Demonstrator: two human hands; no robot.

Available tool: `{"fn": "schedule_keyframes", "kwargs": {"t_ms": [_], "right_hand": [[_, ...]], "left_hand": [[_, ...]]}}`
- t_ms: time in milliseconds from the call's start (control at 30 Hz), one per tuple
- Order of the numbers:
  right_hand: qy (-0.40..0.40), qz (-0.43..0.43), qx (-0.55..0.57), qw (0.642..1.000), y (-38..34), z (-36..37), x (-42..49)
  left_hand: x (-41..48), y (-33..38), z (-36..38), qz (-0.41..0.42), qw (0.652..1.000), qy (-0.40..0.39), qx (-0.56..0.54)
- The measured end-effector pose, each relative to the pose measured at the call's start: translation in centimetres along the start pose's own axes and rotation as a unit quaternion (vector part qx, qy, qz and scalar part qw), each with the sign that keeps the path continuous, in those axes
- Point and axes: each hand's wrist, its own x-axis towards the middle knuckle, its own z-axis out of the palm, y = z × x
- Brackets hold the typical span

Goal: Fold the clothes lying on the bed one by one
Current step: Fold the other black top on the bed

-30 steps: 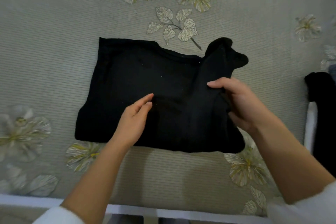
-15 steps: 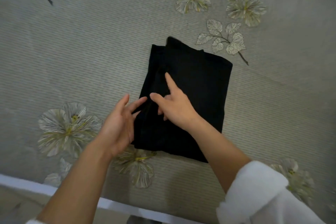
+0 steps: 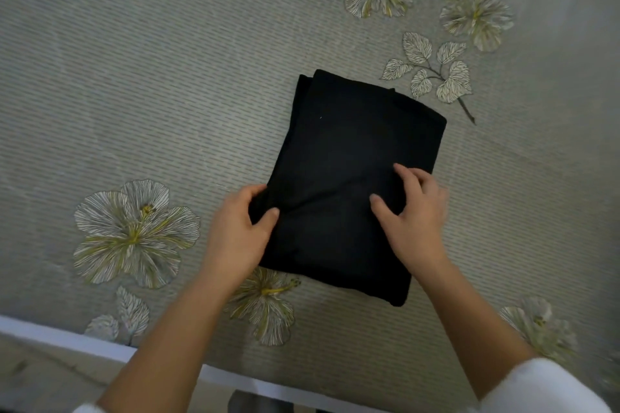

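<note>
Here a black garment (image 3: 352, 151) lies folded into a neat oblong in the middle of the frame. It is flat on the bed (image 3: 167, 94) and slightly tilted, with its upper end leaning toward the right. A second layer of cloth peeks out along its upper left edge.

The left hand (image 3: 235, 235) is at the garment's lower left edge. Its thumb (image 3: 270, 215) lies on top of the fabric and its fingers curl round the edge, so it grips the cloth there, which bunches a little under the hold. The right hand (image 3: 416, 221) sits over the lower right part of the garment, near its right edge. Its fingers are arched, and the thumb and forefinger tips are set on the cloth, spread apart. Whether this hand pinches a fold or only presses down cannot be told.

Both forearms come in from the bottom of the frame. A white sleeve (image 3: 543, 386) shows at the lower right, pushed up the right arm.

The bed cover is grey-green with a fine ribbed weave and printed blossoms. One large pale flower (image 3: 134, 231) lies left of the left hand, and another is partly hidden beneath the garment's lower edge. A sprig of leaves (image 3: 436, 74) lies just beyond the garment's upper right corner. A white bed edge (image 3: 67, 339) runs across the lower left of the frame.
</note>
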Motion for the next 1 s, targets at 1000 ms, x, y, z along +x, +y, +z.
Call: {"fn": "schedule_keyframes", "kwargs": {"t_ms": [1000], "right_hand": [[-0.133,-0.271,-0.205,0.931,-3.2,3.4,1.6]], "left_hand": [[-4.6,-1.5,5.8,0.059,0.96,0.104,0.252]]}}
